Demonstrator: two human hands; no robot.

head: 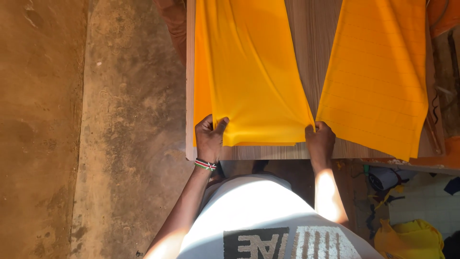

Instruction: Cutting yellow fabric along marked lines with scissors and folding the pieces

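The left hand (pixel 209 138), a beaded band (pixel 205 165) at its wrist, pinches the near left corner of the yellow cloth (pixel 249 72); the right hand (pixel 320 140) grips the near right corner. Right of it lies a ribbed cloth (pixel 378 76) on the table (pixel 314 43).

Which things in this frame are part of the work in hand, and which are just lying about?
In hand:
- left hand, pinching the near left corner of the plain orange cloth
- right hand, pinching its near right corner
- wooden table under the cloth

Lying about:
- ribbed orange cloth, untouched on the table's right side
- yellow bag on the floor
- beaded bracelet, only worn
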